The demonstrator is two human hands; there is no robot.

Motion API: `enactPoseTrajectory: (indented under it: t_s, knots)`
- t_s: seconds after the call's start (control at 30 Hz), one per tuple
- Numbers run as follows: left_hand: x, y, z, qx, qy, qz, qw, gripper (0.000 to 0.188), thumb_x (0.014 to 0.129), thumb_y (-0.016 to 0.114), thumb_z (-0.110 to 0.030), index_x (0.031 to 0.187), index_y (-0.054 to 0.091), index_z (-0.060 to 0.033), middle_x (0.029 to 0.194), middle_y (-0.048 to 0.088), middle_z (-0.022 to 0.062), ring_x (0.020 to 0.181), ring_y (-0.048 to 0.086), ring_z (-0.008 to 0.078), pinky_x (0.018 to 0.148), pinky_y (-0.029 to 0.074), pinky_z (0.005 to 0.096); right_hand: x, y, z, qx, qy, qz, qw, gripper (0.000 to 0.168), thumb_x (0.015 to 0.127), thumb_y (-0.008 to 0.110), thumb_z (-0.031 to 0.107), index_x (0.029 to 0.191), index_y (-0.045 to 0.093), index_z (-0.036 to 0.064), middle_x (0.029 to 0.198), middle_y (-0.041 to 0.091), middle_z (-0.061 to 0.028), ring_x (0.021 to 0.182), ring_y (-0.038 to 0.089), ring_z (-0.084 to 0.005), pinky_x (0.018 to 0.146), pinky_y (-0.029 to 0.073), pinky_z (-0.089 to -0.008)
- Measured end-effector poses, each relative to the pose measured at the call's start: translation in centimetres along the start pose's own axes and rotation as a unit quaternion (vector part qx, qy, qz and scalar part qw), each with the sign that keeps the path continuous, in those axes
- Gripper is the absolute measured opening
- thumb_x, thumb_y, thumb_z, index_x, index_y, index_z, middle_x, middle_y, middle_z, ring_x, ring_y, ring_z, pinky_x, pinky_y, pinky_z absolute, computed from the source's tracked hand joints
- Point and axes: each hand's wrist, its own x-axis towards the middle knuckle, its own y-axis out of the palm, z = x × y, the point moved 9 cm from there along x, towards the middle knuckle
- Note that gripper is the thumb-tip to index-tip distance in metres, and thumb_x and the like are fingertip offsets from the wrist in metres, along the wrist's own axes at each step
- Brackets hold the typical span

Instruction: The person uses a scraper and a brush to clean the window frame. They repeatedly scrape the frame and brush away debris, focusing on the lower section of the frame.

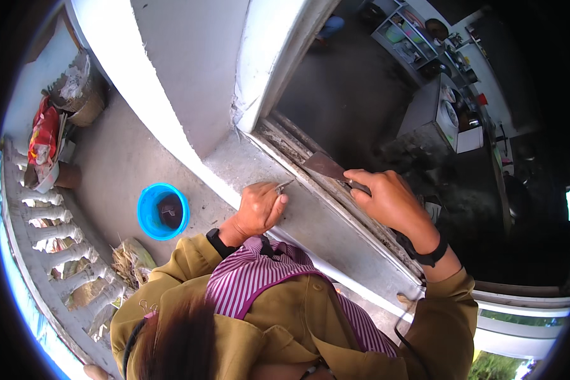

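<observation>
My right hand (384, 197) grips the handle of a putty knife (327, 166), whose broad metal blade lies over the worn, dirty window frame track (299, 154). On the left, my left hand (262, 209) is closed above the concrete sill (304, 209). A small, thin greyish piece (284, 184) sticks out between its thumb and fingers; I cannot tell what it is. Dark specks lie on the sill near that hand.
A blue bucket (143, 211) with dark contents stands on the floor to the left. Beyond it are a balustrade (59, 232), a woven basket (88, 107) and a red bag (45, 126). Through the opening show a shelf unit (393, 40), a cabinet (420, 111) and part of a person (331, 26).
</observation>
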Motion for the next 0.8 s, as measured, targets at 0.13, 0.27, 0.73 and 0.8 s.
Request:
enactPoseTrajectory:
  t_s: [0.13,0.27,0.73,0.8]
  knots:
    - [0.1,0.3,-0.2,-0.003,-0.002,0.009,1.0,0.024,0.087,0.056,-0.006,0.066,0.047,-0.002,0.063,0.047,0.0152,0.053,0.048,0.0341,0.05,0.04,0.0438,4.1,1.4,1.7,0.011,-0.035,-0.054,0.998,0.032,0.083,0.061,0.014,0.113,0.065,0.002,0.095,0.066,-0.0243,0.09,0.064,-0.0404,0.082,0.052,-0.0423]
    - [-0.2,0.6,0.4,-0.002,-0.019,0.025,0.999,0.023,0.087,0.057,-0.006,0.066,0.047,-0.0019,0.064,0.05,0.0161,0.054,0.049,0.0343,0.051,0.041,0.0435,6.4,1.1,2.4,0.026,-0.057,-0.064,0.996,0.033,0.084,0.06,0.014,0.114,0.064,0.0,0.098,0.065,-0.026,0.094,0.063,-0.0402,0.083,0.052,-0.0412]
    - [-0.5,-0.2,0.8,-0.009,-0.028,0.013,0.999,0.019,0.088,0.055,-0.008,0.071,0.049,0.0,0.068,0.05,0.0184,0.058,0.051,0.0367,0.054,0.042,0.0446,3.2,-0.6,-0.3,-0.007,-0.005,-0.002,1.0,0.033,0.082,0.062,0.015,0.114,0.066,0.005,0.102,0.067,-0.0196,0.094,0.065,-0.0363,0.083,0.051,-0.0393]
    - [-0.4,0.5,0.9,-0.011,-0.017,0.038,0.999,0.019,0.088,0.056,-0.008,0.071,0.05,0.0001,0.069,0.051,0.0181,0.058,0.051,0.0367,0.054,0.042,0.0446,-1.2,-2.3,-3.4,-0.026,0.032,-0.024,0.999,0.032,0.082,0.063,0.013,0.113,0.067,0.009,0.106,0.067,-0.0175,0.094,0.066,-0.034,0.083,0.051,-0.0372]
